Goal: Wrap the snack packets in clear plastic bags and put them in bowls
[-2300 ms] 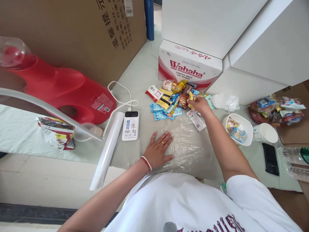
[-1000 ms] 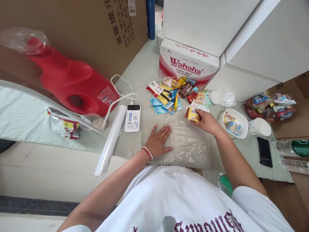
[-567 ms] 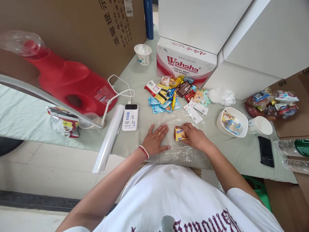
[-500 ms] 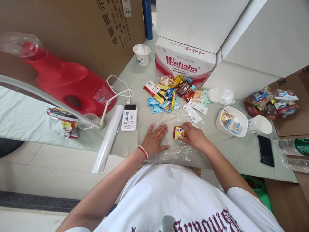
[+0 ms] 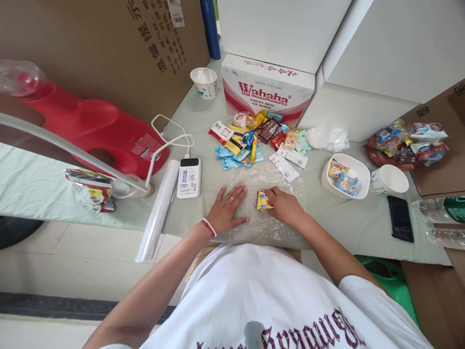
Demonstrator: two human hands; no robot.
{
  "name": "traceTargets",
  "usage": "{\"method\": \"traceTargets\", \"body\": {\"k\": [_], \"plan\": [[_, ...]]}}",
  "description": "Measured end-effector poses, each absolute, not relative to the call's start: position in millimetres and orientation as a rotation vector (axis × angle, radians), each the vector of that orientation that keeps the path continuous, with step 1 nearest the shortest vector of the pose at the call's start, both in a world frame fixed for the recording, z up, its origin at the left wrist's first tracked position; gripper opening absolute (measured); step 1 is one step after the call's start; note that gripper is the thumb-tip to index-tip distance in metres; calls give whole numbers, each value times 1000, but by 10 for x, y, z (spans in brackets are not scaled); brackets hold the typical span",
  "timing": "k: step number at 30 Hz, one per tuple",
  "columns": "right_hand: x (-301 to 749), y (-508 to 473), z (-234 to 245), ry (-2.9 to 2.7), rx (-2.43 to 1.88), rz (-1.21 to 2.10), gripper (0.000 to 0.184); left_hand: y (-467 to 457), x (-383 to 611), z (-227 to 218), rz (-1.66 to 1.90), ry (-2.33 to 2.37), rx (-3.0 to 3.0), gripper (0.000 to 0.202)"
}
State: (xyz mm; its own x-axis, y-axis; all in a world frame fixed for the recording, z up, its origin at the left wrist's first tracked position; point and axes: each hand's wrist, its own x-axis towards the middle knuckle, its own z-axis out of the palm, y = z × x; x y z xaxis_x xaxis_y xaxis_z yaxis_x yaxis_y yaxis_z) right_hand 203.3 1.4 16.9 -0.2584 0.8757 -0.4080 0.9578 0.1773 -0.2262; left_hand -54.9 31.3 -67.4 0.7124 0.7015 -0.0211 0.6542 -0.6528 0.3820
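Observation:
My left hand (image 5: 225,210) lies flat with fingers spread on the left part of a clear plastic sheet (image 5: 276,230) spread on the table. My right hand (image 5: 284,206) rests on the sheet's middle, fingers closed on a small yellow snack packet (image 5: 262,200) that touches the plastic. A pile of wrapped snacks (image 5: 254,138) lies just beyond the sheet, in front of a red and white Wahaha box (image 5: 267,92).
A roll of plastic film (image 5: 158,211) and a white power bank (image 5: 189,177) with cable lie to the left, near a red jug (image 5: 90,131). To the right are a white bowl with snacks (image 5: 345,175), a paper cup (image 5: 388,180), a black phone (image 5: 399,218), a snack bag (image 5: 409,143).
My right hand took the yellow packet from the snack pile and brought it back onto the plastic sheet. My left hand stayed flat on the sheet.

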Motion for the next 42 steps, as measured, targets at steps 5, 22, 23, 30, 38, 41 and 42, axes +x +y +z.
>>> {"method": "traceTargets", "body": {"k": [5, 22, 23, 30, 38, 41, 42], "plan": [[2313, -272, 254, 2427, 1881, -814, 72, 150, -681, -508, 438, 1031, 2661, 62], [2897, -929, -83, 2642, 2120, -1313, 25, 165, -869, -395, 266, 810, 2145, 37], [2918, -847, -24, 2635, 2118, -1347, 26, 229, -839, -358, 292, 853, 2073, 39], [3003, -266, -53, 2280, 2342, -1475, 40, 644, -579, -383, 467, 1216, 1876, 40], [3018, -133, -342, 2045, 2405, -1598, 38, 231, -585, -179, 1220, 1923, 1962, 25], [3033, -139, -349, 2044, 2392, -1589, 39, -68, -400, -53, 941, 1514, 2376, 32], [3048, -134, -338, 2044, 2381, -1579, 40, -115, -290, -37, 759, 1276, 2494, 37]]}}
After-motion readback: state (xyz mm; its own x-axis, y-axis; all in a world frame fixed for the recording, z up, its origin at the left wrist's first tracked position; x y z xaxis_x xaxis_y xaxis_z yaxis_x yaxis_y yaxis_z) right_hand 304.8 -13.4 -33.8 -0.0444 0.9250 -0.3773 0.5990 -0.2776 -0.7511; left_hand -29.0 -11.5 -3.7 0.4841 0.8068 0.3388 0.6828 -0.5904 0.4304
